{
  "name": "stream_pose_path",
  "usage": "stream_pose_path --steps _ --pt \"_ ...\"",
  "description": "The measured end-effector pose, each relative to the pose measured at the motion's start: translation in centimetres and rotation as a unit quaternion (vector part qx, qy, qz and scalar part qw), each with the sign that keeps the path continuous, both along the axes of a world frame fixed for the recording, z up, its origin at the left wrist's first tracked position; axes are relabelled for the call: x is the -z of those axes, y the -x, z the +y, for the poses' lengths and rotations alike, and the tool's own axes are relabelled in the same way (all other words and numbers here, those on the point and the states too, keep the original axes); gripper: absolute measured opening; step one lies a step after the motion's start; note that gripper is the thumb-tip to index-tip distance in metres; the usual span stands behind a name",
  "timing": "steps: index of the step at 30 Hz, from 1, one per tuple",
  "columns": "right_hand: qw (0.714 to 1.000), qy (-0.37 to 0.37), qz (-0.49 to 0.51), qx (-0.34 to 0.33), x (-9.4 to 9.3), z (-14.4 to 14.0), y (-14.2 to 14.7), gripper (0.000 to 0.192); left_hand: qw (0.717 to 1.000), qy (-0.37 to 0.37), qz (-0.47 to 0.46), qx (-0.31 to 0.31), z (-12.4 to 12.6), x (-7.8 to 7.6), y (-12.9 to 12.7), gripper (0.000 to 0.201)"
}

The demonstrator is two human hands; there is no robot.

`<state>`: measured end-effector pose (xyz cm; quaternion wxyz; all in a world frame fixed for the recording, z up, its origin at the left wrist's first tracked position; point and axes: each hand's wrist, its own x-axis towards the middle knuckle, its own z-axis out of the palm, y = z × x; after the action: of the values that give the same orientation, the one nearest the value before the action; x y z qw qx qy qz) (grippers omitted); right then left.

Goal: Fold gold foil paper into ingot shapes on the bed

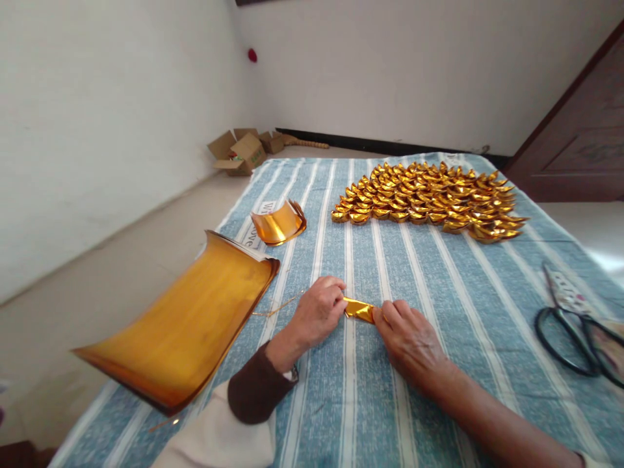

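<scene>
My left hand [319, 312] and my right hand [407, 335] press on the two ends of a small folded strip of gold foil paper [359, 309], which lies flat on the blue-and-white striped cloth [439, 279]. Both hands have their fingers closed on the strip. A large curled stack of gold foil sheets [190, 322] lies to the left of my left hand. A smaller curled gold sheet [279, 224] sits beyond it. At the far side of the cloth, several folded gold paper ingots [429, 198] are laid out in rows.
Black scissors [570, 328] lie on the cloth at the right edge. Open cardboard boxes [241, 153] stand on the floor by the far wall. A dark wooden door [580, 130] is at the right. A thin gold offcut [275, 309] lies near my left hand.
</scene>
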<state>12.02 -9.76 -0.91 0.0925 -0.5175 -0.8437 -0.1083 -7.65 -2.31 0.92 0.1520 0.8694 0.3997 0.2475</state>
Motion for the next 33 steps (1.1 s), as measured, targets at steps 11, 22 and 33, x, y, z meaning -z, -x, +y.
stream_pose_path --steps 11,22,33 --pt "1.000 -0.017 0.017 -0.003 0.2 0.0 0.2 0.012 0.982 -0.127 0.114 0.082 -6.2 -1.0 -1.6 0.030" --pt "1.000 0.011 0.017 0.002 -0.2 0.0 0.3 0.011 0.984 -0.071 0.163 0.028 -7.4 0.7 -1.2 0.054" --pt "1.000 0.015 0.015 0.001 -0.1 0.0 0.2 0.009 0.958 -0.075 0.270 0.053 -7.5 0.9 -0.5 0.063"
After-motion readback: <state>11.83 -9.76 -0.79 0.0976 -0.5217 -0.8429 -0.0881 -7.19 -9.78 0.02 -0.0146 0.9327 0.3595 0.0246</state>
